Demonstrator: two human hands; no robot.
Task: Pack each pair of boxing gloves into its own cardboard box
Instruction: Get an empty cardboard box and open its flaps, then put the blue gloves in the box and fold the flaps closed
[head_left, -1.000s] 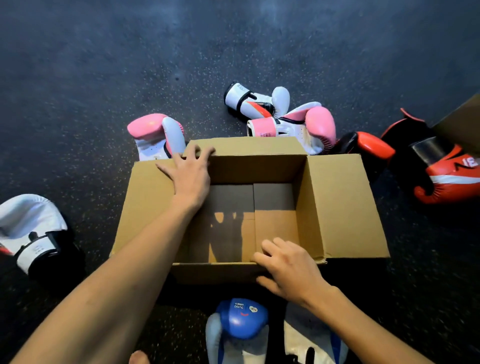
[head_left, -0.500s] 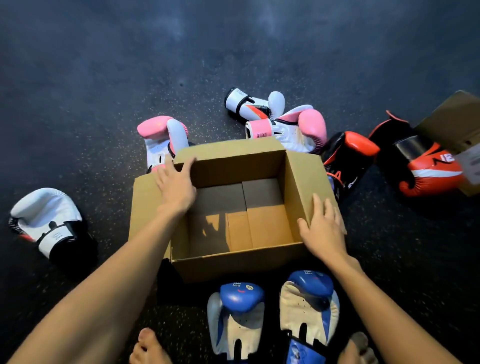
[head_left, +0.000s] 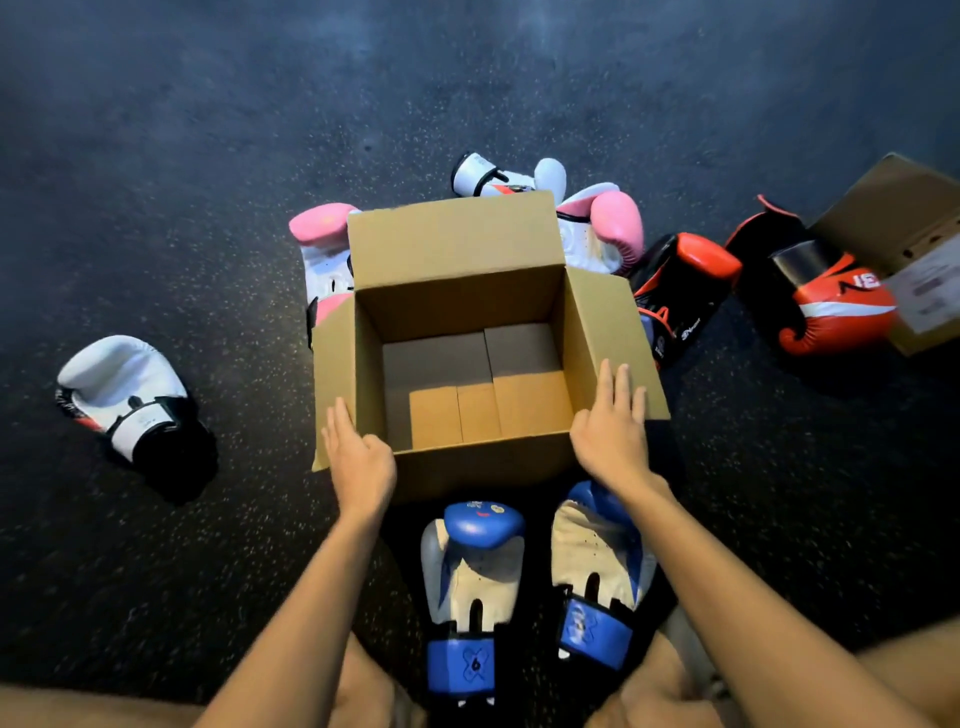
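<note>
A: Closest to us, what's under the wrists?

B: The blue pair. One blue glove (head_left: 474, 571) lies between the two forearms, the other blue glove (head_left: 597, 566) right beneath the right wrist, both on the floor (head_left: 156, 156), both outside the box.

A: And the hands?

B: The left hand (head_left: 358, 457) is flat and open, palm on the left flap at the near corner of the cardboard box (head_left: 457, 306). The right hand (head_left: 613, 426) is likewise spread flat on the right flap. Neither grips anything. The box between them is empty, flaps up.

A: Beyond the fingertips?

B: Two pink gloves (head_left: 322, 244) (head_left: 608, 228) flank the far flap, a white glove (head_left: 498, 176) lies behind it, and its apparent mate, a second white glove (head_left: 124, 395), sits well out to the left of the left hand. Red gloves (head_left: 680, 291) (head_left: 826, 301) lie off to the right, next to another box (head_left: 904, 228).

A: Risks?

B: I'd judge mismatching. The colours are jumbled beyond the box and the white pair is split. Also, a released flap could spring inward and block a glove going in.
</note>
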